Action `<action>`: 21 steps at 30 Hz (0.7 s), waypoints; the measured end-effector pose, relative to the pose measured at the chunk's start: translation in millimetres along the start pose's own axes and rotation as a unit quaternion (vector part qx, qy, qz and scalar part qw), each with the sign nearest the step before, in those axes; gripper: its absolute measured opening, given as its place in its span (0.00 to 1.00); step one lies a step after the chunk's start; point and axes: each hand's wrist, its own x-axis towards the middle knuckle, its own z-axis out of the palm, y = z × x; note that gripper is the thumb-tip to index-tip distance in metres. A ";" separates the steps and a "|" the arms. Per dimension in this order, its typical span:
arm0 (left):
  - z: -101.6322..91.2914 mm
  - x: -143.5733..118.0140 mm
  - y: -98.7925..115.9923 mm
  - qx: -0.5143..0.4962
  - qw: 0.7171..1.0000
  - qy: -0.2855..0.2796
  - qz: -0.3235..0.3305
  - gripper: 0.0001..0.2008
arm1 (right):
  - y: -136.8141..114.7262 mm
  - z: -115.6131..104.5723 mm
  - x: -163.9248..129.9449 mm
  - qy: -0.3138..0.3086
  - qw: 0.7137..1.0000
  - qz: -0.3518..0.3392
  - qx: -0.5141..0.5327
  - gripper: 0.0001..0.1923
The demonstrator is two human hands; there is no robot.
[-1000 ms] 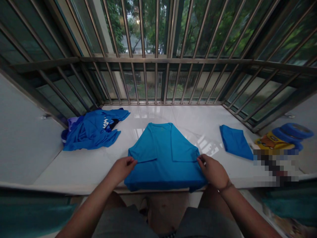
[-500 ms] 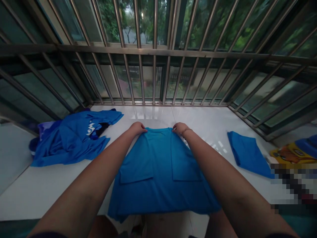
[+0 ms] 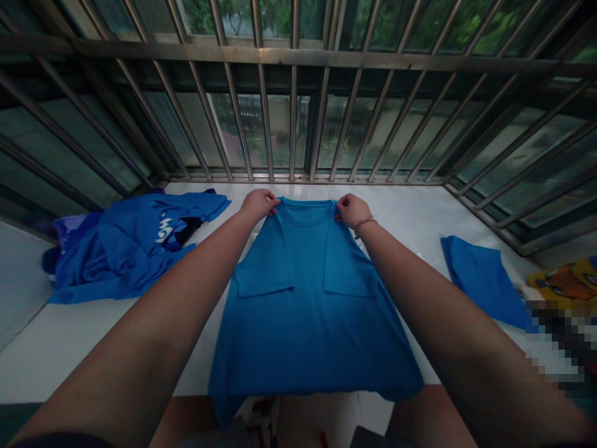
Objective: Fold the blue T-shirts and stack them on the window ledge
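Note:
A blue T-shirt (image 3: 308, 336) is spread in front of me, its neckline away from me and its sleeves folded inward over the body. My left hand (image 3: 260, 206) pinches the left shoulder beside the collar. The right shoulder is pinched by my right hand (image 3: 353, 210), which has a thin bracelet at the wrist. The shirt's lower hem hangs over the near edge of the white ledge (image 3: 405, 242).
On the left lies a crumpled heap of blue clothes (image 3: 116, 242) with white lettering. A folded blue garment (image 3: 485, 277) rests at the right, near a yellow printed item (image 3: 569, 283). Metal window bars (image 3: 293, 57) close off the far side.
Both hands have moved forward toward the bars, drawing the T-shirt's collar along. More of the shirt now lies stretched over the ledge. The camera view has tilted down slightly.

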 end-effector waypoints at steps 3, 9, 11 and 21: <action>-19.9 -36.3 13.4 -0.067 0.996 0.031 0.055 0.13 | -0.9 -26.3 -31.1 0.063 0.995 -0.044 0.059 0.12; -15.8 -191.7 -19.1 -0.015 0.991 0.056 0.119 0.12 | 36.4 -50.0 -174.4 0.077 0.978 -0.186 0.048 0.11; 3.3 -240.4 -38.0 0.033 0.992 0.007 0.122 0.09 | 54.8 -36.8 -222.3 0.031 0.973 -0.230 0.012 0.11; 18.0 -278.7 -63.0 0.069 0.985 -0.023 0.157 0.17 | 87.6 -17.2 -259.3 0.000 0.972 -0.227 -0.060 0.15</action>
